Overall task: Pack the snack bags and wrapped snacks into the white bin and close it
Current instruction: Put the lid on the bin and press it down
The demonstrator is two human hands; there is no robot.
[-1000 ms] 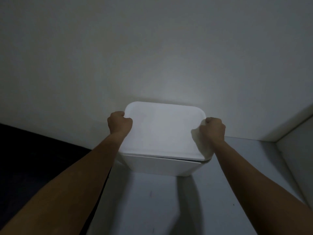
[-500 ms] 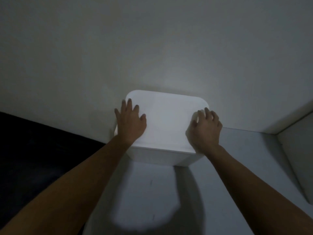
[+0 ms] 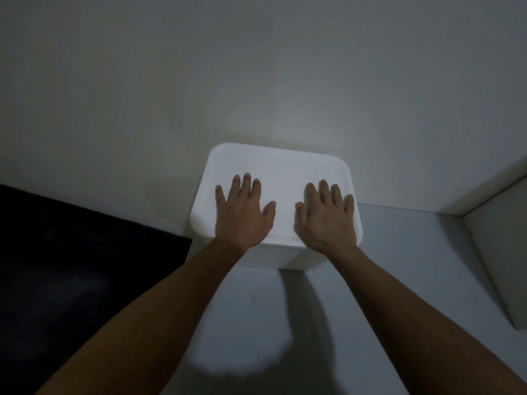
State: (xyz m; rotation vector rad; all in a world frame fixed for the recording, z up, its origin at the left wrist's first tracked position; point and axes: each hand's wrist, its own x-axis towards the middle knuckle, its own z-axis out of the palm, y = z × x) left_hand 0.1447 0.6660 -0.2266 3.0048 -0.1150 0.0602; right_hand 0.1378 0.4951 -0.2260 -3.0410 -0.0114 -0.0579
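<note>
The left hand [image 3: 242, 212] lies flat, fingers spread, on the lid [image 3: 278, 178] of the white bin [image 3: 285, 259], which stands on the pale surface [image 3: 256, 315] against the wall; the right hand [image 3: 325, 218] rests likewise; no snacks show, so packing and closing look done.

Bin [image 3: 285, 259] on the surface [image 3: 399, 280], its back edge against the wall [image 3: 256, 81]. Lid [image 3: 281, 178] on top of the bin. Left hand [image 3: 241, 216] flat on the lid's left half; right hand [image 3: 325, 219] flat on its right half. Side panel [image 3: 496, 246] to the right, well apart from the bin.
</note>
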